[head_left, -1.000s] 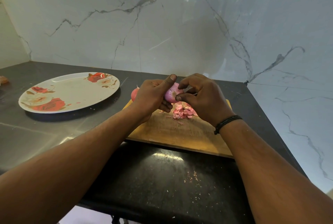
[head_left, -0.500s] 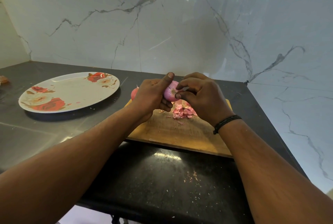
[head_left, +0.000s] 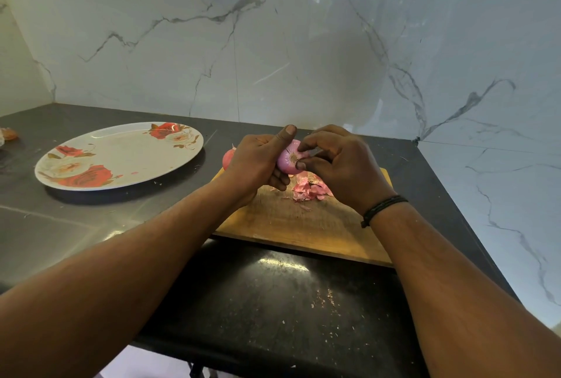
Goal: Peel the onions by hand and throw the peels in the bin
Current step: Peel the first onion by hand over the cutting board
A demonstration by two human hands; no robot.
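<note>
Since a second ago little has shifted: the right hand (head_left: 340, 165) has rolled slightly, its fingertips now working at the root end of the small purple-pink onion (head_left: 290, 162) instead of its flank; nothing else on the dark stone tabletop (head_left: 91, 225) has moved.

On that tabletop sit the rectangular wooden chopping board (head_left: 303, 225) and, well to its left, the round white plate with red roses (head_left: 118, 156). The pile of pink papery peels (head_left: 308, 187) lies on the board under the hands. A second reddish onion (head_left: 227, 159) peeks out behind the left hand (head_left: 258, 162).

The left hand wraps the purple-pink onion, thumb up along its side, held above the board. The right hand pinches at the skin by the root disc.

The onion looks light, firm and likely slick once bared; its skin is thin and brittle, best taken at a loose edge near the root. Its root-to-tip axis points roughly toward the camera, root end facing the viewer.
</note>
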